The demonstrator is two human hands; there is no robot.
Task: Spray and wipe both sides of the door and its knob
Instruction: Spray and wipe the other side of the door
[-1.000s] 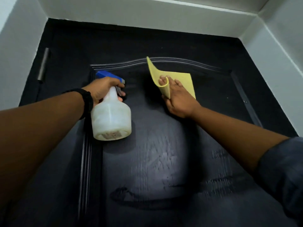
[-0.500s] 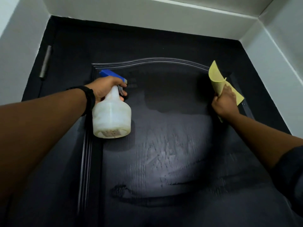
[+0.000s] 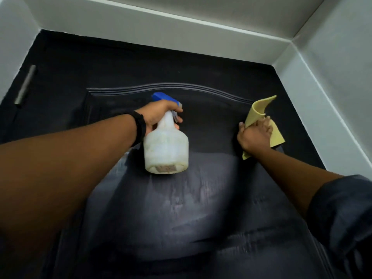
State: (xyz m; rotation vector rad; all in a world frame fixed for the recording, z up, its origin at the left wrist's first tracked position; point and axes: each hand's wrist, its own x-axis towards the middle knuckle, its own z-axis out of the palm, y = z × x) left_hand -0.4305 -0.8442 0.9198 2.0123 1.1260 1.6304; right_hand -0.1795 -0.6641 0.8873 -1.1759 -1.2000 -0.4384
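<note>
We wipe the black door (image 3: 112, 63) high on its arched panel. Our right hand (image 3: 254, 136) presses the yellow cloth (image 3: 261, 106) by the panel's right edge, a fold caught at the thumb. Our left hand (image 3: 158, 115) grips the spray bottle (image 3: 166, 150) mid-panel. Streaks below suggest this side is partly done; the knob, unseen, and the far side remain. A hinge (image 3: 25, 87) sits at the left edge; nothing blocks us.
</note>
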